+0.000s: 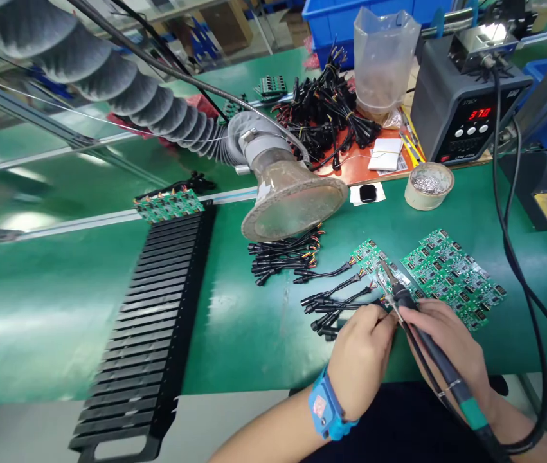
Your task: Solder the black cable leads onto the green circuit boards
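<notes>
Fingers of the right hand grip a soldering iron, green board at 11 o'clock, tub of silvery shavings at 12; the left hand's narrowed fingers hide their hold.

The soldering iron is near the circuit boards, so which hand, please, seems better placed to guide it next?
Probably the right hand: it holds the soldering iron, whose tip points toward the wired circuit boards. The left hand is beside black cables, not gripping the iron.
</notes>
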